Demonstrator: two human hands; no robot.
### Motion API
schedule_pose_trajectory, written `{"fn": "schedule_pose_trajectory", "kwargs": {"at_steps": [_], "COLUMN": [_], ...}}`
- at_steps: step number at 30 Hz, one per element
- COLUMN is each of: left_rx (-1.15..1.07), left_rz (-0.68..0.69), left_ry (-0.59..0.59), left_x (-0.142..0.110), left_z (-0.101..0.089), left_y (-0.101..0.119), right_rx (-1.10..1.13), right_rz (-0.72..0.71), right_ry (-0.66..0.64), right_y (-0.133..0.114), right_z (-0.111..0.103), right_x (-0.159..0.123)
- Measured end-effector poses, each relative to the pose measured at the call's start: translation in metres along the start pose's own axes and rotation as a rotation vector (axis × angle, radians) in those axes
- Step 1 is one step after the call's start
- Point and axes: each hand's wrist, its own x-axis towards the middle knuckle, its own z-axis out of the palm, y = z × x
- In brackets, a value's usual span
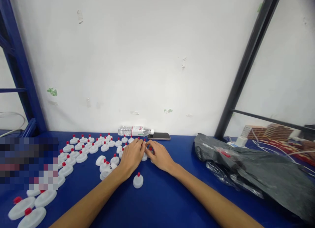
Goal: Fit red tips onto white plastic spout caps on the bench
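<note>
My left hand (133,155) and my right hand (158,155) meet at the middle of the blue table. Between their fingertips stands a small squat white bottle with a red cap (144,157), partly hidden by the fingers. Both hands are closed about it, fingers bent and pinching near its top. Another such bottle shows partly under my right hand. Nearer to me, a single white bottle (138,181) stands upright between my forearms. Left of my left hand is a loose group of the same bottles (114,159), a few of them lying tilted.
Rows of red-capped white bottles (66,170) cover the table's left side. Against the wall lie a clear drink bottle (135,131) and a dark phone (158,136). A grey plastic bag (248,169) lies at right. Metal posts (242,64) rise at both sides.
</note>
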Motion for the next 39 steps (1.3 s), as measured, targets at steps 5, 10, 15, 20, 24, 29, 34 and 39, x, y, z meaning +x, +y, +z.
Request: {"fn": "schedule_pose_trajectory", "kwargs": {"at_steps": [5, 10, 15, 20, 24, 29, 34, 39], "left_rx": [-0.065, -0.080, -0.078, -0.067, -0.061, -0.052, -0.044, -0.044], "left_rz": [-0.015, -0.036, -0.020, 0.007, 0.015, 0.005, -0.014, -0.024], "left_ry": [-0.046, -0.029, -0.004, -0.001, -0.001, -0.004, 0.003, 0.010], "left_x": [0.002, 0.001, -0.001, -0.003, -0.003, 0.000, 0.000, -0.001], "left_z": [-0.001, 0.000, 0.001, -0.001, 0.000, 0.004, 0.006, 0.005], "left_y": [0.001, 0.000, 0.004, 0.007, 0.006, 0.005, 0.005, 0.006], "right_rx": [0.059, 0.079, 0.104, 0.177, 0.200, 0.173, 0.135, 0.259], "right_rz": [-0.018, -0.006, 0.050, 0.136, 0.192, 0.247, 0.265, 0.261], "right_ry": [0.020, 0.067, 0.090, 0.059, 0.068, 0.097, 0.130, 0.096], "right_y": [0.003, 0.004, 0.005, 0.007, 0.011, 0.015, 0.021, 0.027], "right_z": [-0.001, 0.002, 0.002, -0.001, -0.003, -0.005, -0.007, -0.009], "right_x": [0.002, 0.005, 0.006, 0.008, 0.009, 0.007, 0.008, 0.011]}}
